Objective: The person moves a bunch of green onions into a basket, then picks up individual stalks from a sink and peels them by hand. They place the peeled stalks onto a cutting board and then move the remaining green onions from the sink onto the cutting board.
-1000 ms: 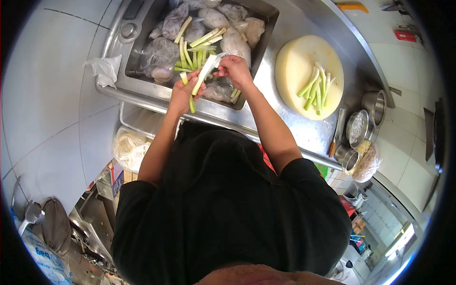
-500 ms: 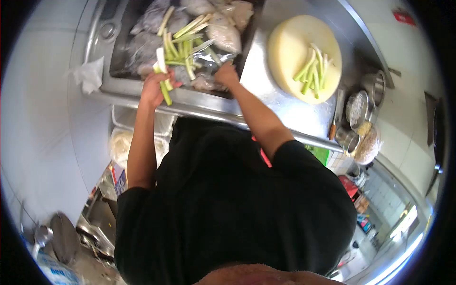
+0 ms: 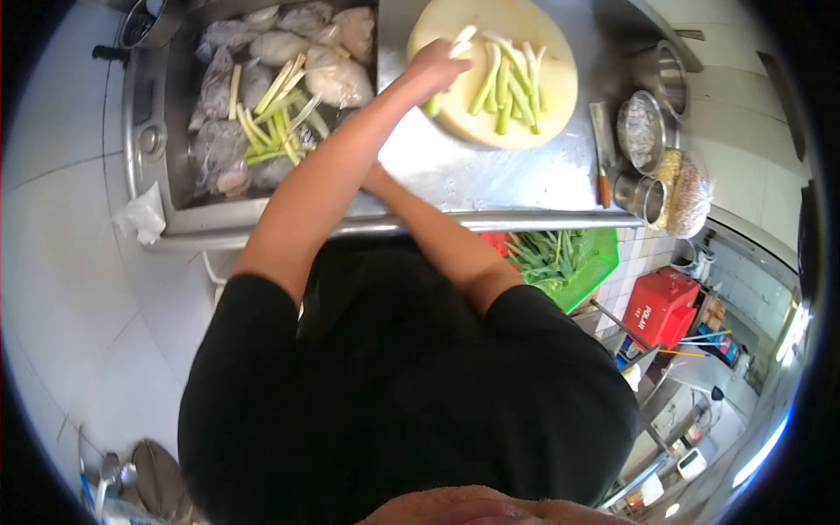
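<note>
Over the left part of the round cutting board [image 3: 490, 22], my left hand [image 3: 435, 72] is closed around a leek stalk [image 3: 464, 38], its white end poking out above the fingers. Beside it on the board lies a small pile of cut leek stalks [image 3: 514, 87], white to light green. My right hand [image 3: 374, 177] is at the sink's right edge, mostly hidden behind my left forearm, so its fingers do not show. More leek stalks [image 3: 278, 122] rest in the sink [image 3: 188, 219] on bagged pale meat [image 3: 337, 77].
A cleaver [image 3: 602, 144] with a wooden handle lies right of the board. Beyond it stand metal bowls [image 3: 643, 131], a metal cup [image 3: 643, 197] and filled plastic bags [image 3: 689, 192]. Below the counter edge is a green basket [image 3: 604, 267] of leafy greens. A crumpled white cloth or bag [image 3: 143, 214] hangs at the sink's left corner.
My left hand has carried the leek stalk from the sink's front rim rightward to the board. My right hand has drawn back toward the sink's front right. The whole view has shifted.
</note>
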A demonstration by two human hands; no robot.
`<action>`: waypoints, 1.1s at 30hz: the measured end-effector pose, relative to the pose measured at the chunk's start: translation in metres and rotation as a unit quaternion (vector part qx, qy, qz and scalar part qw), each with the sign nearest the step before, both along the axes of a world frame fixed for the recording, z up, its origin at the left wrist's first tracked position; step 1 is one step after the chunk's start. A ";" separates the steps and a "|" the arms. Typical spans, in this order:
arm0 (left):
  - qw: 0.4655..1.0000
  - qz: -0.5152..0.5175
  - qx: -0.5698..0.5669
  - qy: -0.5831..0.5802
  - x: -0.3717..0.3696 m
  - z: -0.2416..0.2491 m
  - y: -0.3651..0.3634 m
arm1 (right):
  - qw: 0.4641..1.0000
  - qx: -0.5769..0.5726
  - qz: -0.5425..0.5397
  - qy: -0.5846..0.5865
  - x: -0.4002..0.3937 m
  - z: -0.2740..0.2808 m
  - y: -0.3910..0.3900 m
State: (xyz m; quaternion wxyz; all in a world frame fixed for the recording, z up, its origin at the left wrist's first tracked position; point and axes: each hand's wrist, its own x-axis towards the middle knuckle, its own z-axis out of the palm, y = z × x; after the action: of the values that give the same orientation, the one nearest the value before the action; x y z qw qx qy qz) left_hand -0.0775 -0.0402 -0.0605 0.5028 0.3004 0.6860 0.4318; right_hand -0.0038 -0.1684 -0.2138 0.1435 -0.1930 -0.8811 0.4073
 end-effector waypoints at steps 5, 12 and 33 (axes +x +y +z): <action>0.970 -0.065 0.068 0.225 -0.020 0.001 0.005 | 0.793 -0.585 -0.059 -0.156 0.033 0.077 0.045; 0.960 -0.151 0.031 0.233 -0.026 -0.035 -0.183 | 0.716 -0.687 -0.009 -0.126 0.052 0.074 0.065; 0.994 0.033 -0.095 -0.052 -0.088 -0.093 -0.294 | 0.933 -0.300 0.148 -0.131 -0.061 0.050 0.022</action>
State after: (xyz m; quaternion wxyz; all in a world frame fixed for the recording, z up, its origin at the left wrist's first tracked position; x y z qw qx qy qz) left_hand -0.1651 -0.3338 -0.1534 0.5499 0.2054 0.7062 0.3959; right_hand -0.0647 -0.1463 -0.1636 -0.1001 -0.1461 -0.7472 0.6405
